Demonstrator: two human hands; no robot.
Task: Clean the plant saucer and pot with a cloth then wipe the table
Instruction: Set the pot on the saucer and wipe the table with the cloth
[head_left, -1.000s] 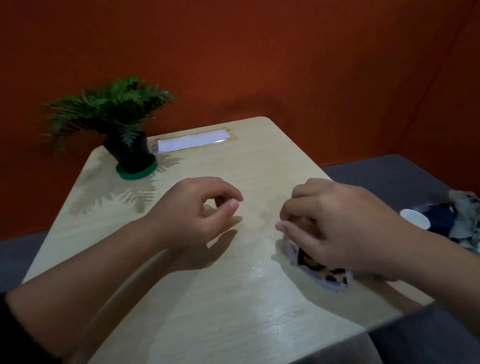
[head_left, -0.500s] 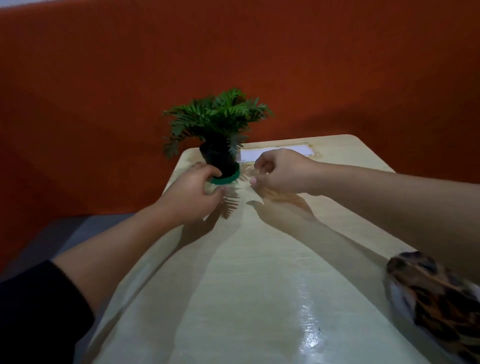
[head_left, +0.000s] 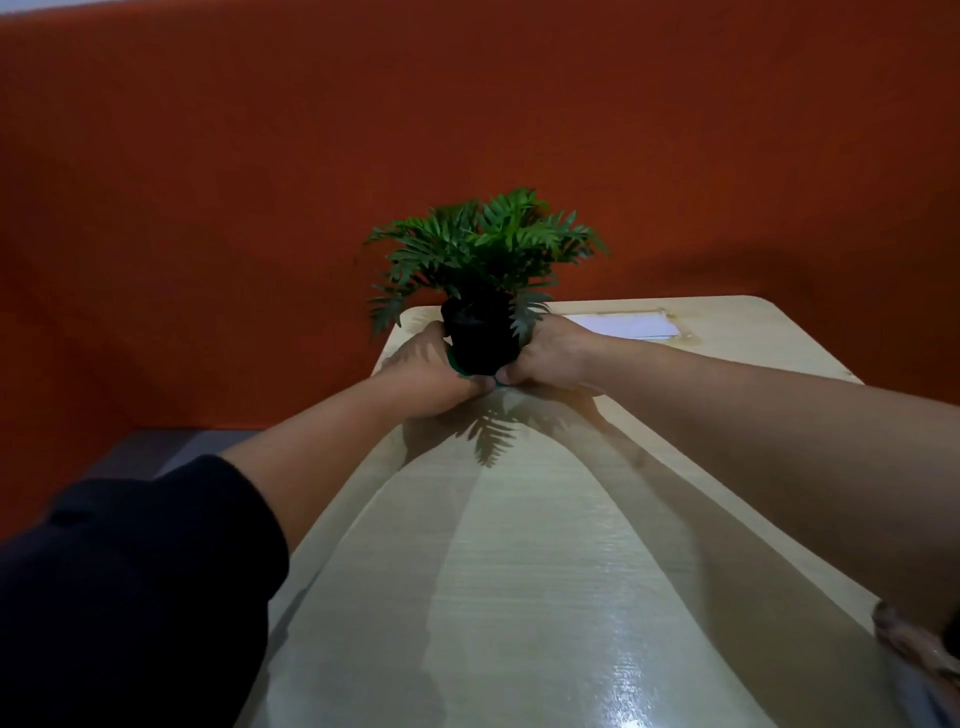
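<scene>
A small black pot (head_left: 480, 338) with a green fern-like plant (head_left: 488, 244) stands in a green saucer (head_left: 457, 366) at the far left end of the light wooden table (head_left: 545, 571). My left hand (head_left: 431, 369) grips the saucer's left side and my right hand (head_left: 545, 353) grips its right side, fingertips meeting under the pot's front. Most of the saucer is hidden by my fingers. A leopard-patterned cloth (head_left: 914, 649) lies at the table's near right edge, partly cut off by the frame.
A white paper strip (head_left: 628, 325) lies flat at the table's far end, right of the pot. An orange-red wall (head_left: 467, 130) rises close behind the table. Grey floor (head_left: 156, 447) shows to the left.
My right hand left the cloth on the table and both hands reached forward to the plant. They now close around the saucer and pot base. The view swung towards the plant.
</scene>
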